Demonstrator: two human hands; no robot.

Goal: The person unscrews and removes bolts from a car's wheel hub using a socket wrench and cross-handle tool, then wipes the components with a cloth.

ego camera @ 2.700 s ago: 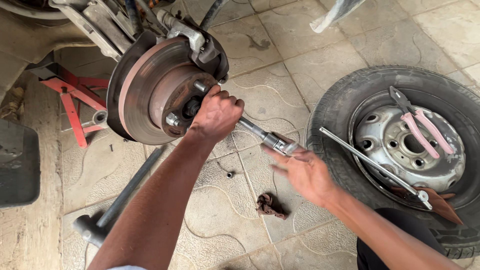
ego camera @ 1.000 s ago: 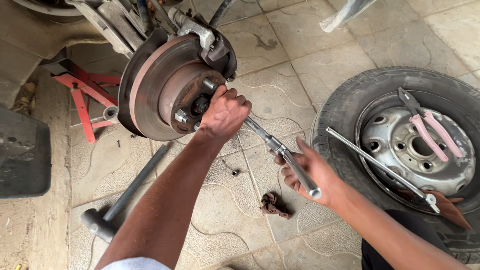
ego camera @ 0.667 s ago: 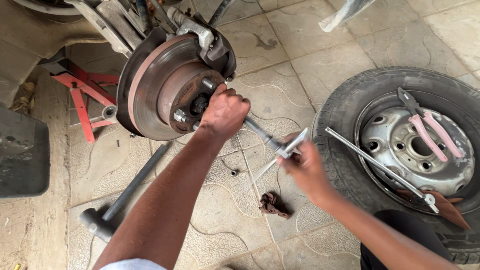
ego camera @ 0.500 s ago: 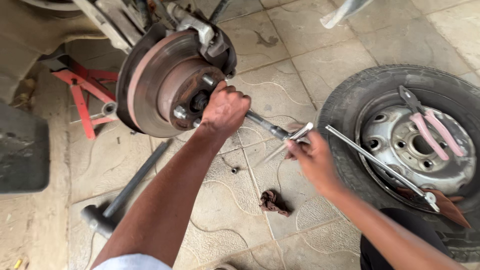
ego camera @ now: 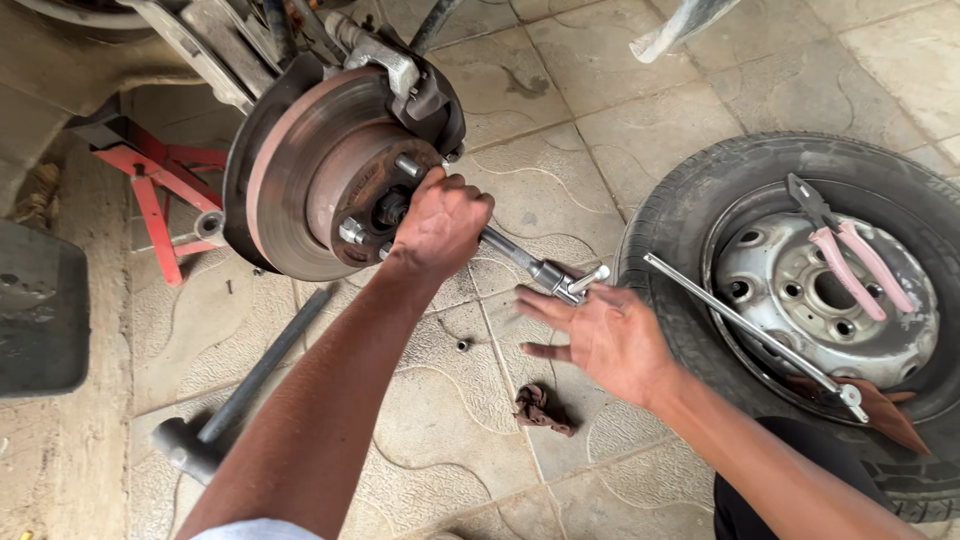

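Note:
A rusty brake disc and wheel hub [ego camera: 318, 180] hang from the raised car at the upper left. My left hand [ego camera: 440, 222] is closed around the socket end of a steel wrench [ego camera: 535, 268] at the hub's centre. The wrench's shaft runs down to the right to a short cross handle. My right hand [ego camera: 600, 335] hovers just below that handle end with its fingers spread, holding nothing.
A removed wheel and tyre [ego camera: 690, 205] lies flat on the right, with pink-handled pliers [ego camera: 850, 255] and a long steel bar [ego camera: 745, 325] on it. A red jack stand [ego camera: 150, 190] stands under the car. A hammer [ego camera: 235, 395], a small nut [ego camera: 462, 345] and a dark rag [ego camera: 540, 408] lie on the tiled floor.
My right hand swung the wrench handle round, from below the shaft up toward the tyre, then let go and opened. My left hand stayed on the socket end.

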